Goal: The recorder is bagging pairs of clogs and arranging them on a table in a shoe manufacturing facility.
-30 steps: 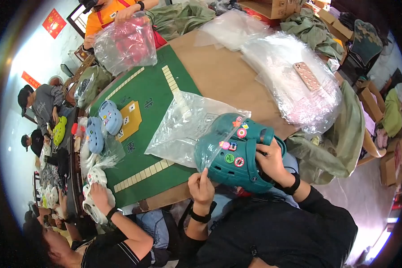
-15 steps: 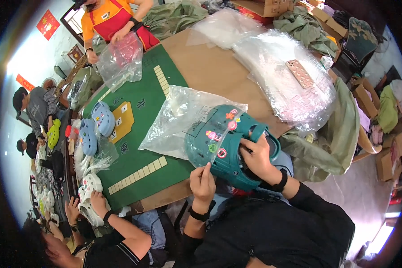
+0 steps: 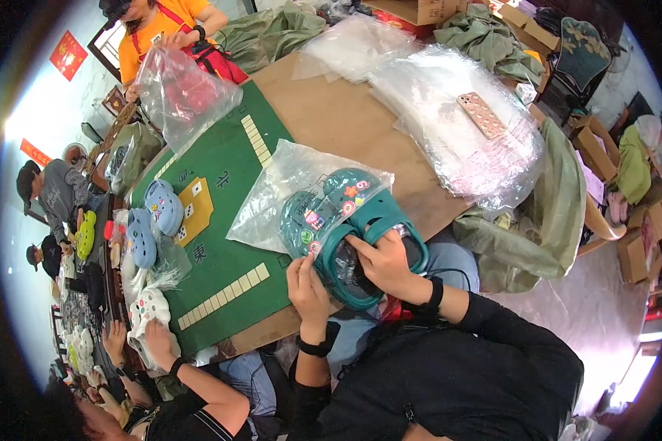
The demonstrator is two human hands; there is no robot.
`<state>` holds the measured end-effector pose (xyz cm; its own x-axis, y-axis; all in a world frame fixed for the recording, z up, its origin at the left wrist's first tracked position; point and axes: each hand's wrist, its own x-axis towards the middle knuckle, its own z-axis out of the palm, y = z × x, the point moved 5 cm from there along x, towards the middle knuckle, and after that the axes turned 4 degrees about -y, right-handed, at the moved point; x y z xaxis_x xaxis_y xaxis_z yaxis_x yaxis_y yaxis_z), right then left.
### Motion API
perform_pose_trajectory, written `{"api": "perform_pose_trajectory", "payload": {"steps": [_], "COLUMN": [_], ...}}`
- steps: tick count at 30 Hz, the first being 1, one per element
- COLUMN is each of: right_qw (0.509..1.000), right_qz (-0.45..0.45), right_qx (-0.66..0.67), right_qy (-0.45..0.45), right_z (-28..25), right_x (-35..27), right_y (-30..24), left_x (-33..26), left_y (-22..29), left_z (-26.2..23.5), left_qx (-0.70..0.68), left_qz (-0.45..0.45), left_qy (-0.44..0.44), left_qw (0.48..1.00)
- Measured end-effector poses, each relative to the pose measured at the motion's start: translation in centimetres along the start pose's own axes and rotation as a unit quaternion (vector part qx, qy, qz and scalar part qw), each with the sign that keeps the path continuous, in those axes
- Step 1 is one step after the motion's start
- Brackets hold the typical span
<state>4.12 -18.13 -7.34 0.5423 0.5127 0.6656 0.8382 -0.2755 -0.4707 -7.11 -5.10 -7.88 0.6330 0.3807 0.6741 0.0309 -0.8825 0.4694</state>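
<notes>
Both hands grip a pair of teal clogs [image 3: 346,228] dotted with small coloured charms: the right hand [image 3: 382,261] lies closed over the heel openings, fingers curled on the rims, while the left hand [image 3: 309,283] clamps the near edge of the same pair from below. Ahead of that grip, the toes of the clogs sit inside the mouth of a clear plastic bag [image 3: 287,195], which spreads flat on the green mat [image 3: 221,220] covering the desk [image 3: 346,121]. Further out to the right of the grip lies a stack of clear bags [image 3: 449,140] with a pink phone [image 3: 482,115] on top. Left of the grip, blue clogs [image 3: 154,220] rest at the mat's far edge.
</notes>
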Motion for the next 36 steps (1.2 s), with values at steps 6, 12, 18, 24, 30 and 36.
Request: {"api": "perform_pose_trajectory", "payload": {"steps": [6, 12, 18, 24, 30, 36], "right_qw": [0.993, 0.954, 0.966, 0.99, 0.981, 0.988], "right_qz": [-0.021, -0.039, 0.148, 0.118, 0.01, 0.01], "right_qx": [0.042, 0.194, 0.184, 0.055, -0.021, 0.008], "right_qy": [-0.112, -0.223, -0.108, -0.051, -0.195, -0.157], "right_z": [0.4, -2.8, -6.0, -4.5, 1.0, 1.9], "right_x": [-0.5, -0.4, -0.2, 1.8, 4.1, 5.1], "right_y": [0.1, 2.1, 5.9, 10.7, 13.3, 13.8], "left_x": [-0.9, -2.5, -2.3, -2.1, -2.8, -3.5], "left_y": [-1.8, -2.2, -2.5, -2.1, -1.3, 1.2], "left_z": [0.5, 0.7, 0.5, 0.7, 0.3, 1.0], "left_qx": [-0.015, -0.002, 0.001, -0.003, 0.018, -0.07], "left_qz": [-0.121, -0.172, -0.181, -0.184, -0.216, -0.211], "left_qy": [-0.061, -0.03, -0.038, -0.033, -0.007, -0.06], "left_qw": [0.991, 0.985, 0.983, 0.982, 0.976, 0.973]}}
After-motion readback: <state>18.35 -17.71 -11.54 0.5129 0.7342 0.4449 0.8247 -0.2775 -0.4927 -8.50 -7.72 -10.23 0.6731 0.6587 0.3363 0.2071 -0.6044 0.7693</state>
